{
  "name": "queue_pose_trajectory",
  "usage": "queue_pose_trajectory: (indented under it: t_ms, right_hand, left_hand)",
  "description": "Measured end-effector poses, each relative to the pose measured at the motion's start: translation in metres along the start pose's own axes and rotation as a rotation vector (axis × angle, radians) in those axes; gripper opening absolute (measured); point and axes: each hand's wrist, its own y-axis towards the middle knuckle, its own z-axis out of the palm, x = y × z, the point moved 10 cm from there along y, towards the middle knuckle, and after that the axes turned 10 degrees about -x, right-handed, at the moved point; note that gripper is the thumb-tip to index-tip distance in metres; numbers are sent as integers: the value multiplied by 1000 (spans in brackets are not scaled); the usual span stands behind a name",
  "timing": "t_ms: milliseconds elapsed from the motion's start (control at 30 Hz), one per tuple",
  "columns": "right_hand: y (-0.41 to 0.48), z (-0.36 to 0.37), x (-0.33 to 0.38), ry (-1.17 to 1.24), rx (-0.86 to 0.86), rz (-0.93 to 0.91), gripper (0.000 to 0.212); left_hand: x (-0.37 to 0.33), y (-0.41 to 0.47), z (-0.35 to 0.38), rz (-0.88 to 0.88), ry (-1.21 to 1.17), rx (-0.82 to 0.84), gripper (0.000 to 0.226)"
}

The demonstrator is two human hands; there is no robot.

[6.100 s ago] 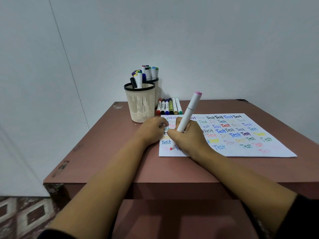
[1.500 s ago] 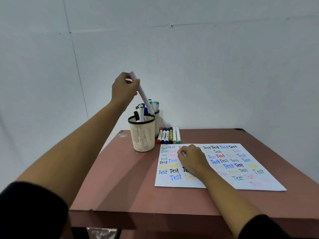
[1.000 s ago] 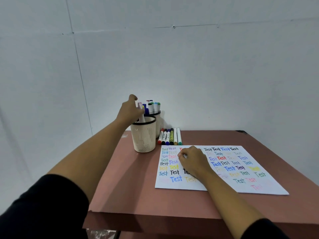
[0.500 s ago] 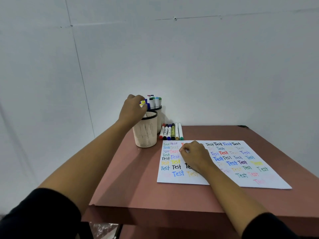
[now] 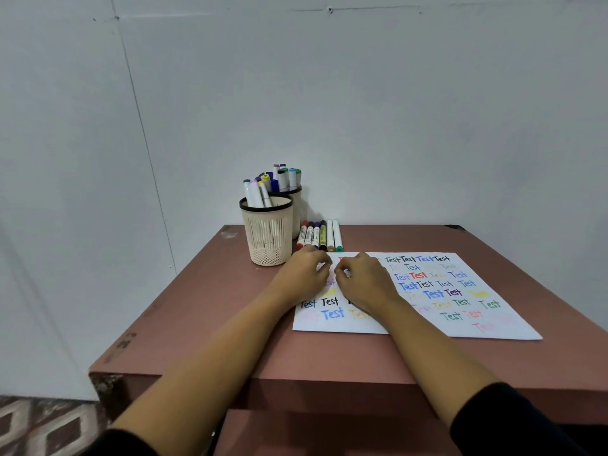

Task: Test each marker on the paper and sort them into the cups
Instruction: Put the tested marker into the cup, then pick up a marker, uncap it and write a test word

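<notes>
Mid-frame on paper [image 5: 460, 307]: left hand [image 5: 307, 274], right hand [image 5: 365, 284], curled, contents untellable. Risk of toppling near cup [image 5: 268, 235] when reaching for loose markers [image 5: 320, 236].

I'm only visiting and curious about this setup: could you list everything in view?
table: one, reddish-brown, against the pale wall.
paper: one, white with coloured "Test" words, on the table.
front cup: one, cream with a black rim, table's back left.
back cup: one, same kind, directly behind it.
standing markers: several, mixed caps, in both cups; count unclear.
loose markers: six, mixed colours, in a row beside the cups.
floor: patterned, bottom left.
left hand, right hand: curled, resting on the paper's left part.
</notes>
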Motion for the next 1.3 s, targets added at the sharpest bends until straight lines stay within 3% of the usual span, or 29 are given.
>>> queue_pose_trajectory:
  t_ms: [100,300,600,833,1033,1167,1300]
  right_hand:
    - [-1,0,5,-49,26,-22,27]
    - [16,-4,6,-48,167,-13,22]
    - [59,7,-22,-17,104,138,17]
    - [71,25,-22,8,147,132,33]
    - [77,24,-29,-5,130,119,22]
    - [77,24,-23,5,142,73,36]
    - [80,21,-21,108,99,81,32]
  left_hand:
    - [11,-5,11,-29,39,76,28]
    - [17,-4,11,-77,6,52,27]
    - [14,-2,6,-65,-47,39,28]
    - [16,0,11,-37,-29,25,27]
    - [16,1,13,-23,-11,5,27]
    - [17,0,15,-20,-15,8,27]
    - [19,1,15,-23,-9,6,28]
